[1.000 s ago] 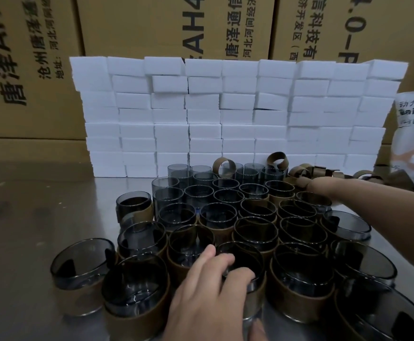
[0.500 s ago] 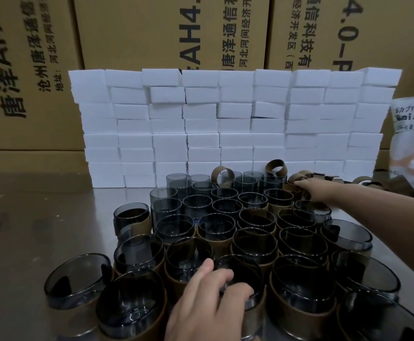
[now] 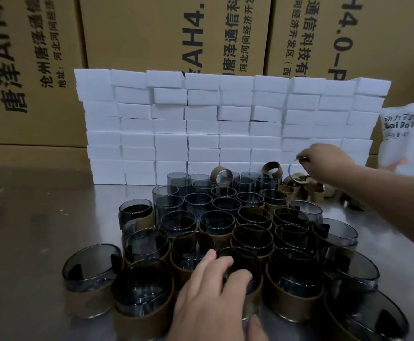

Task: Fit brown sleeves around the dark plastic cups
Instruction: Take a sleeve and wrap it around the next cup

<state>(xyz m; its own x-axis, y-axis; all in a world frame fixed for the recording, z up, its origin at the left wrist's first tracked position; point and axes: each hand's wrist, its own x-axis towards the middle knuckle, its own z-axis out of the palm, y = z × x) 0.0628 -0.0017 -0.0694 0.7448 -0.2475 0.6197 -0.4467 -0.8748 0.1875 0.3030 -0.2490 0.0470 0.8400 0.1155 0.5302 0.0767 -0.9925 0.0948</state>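
While my left hand (image 3: 213, 299) grips a front cup (image 3: 240, 264), fingers curled over its rim, my right hand (image 3: 329, 161) pinches a sleeve (image 3: 299, 158) just above the far pile (image 3: 299, 188); next, I reckon, carry it over and slide it on.

The left hand (image 3: 213, 301) hides the near wall of the cup (image 3: 244, 259) it grips, and its wrist runs off the bottom edge. Right of centre, the right hand (image 3: 324, 161) is smeared by blur. It pinches a thin piece (image 3: 297, 158) too faint to identify. Its forearm leaves the right edge and covers part of the loose sleeves (image 3: 297, 185). The lower-right cup (image 3: 370, 316) is cut by the bottom edge. The boxes (image 3: 151, 33) are cropped at the top. The white bag (image 3: 402, 134) is cropped at the right edge, and its small print is unreadable.
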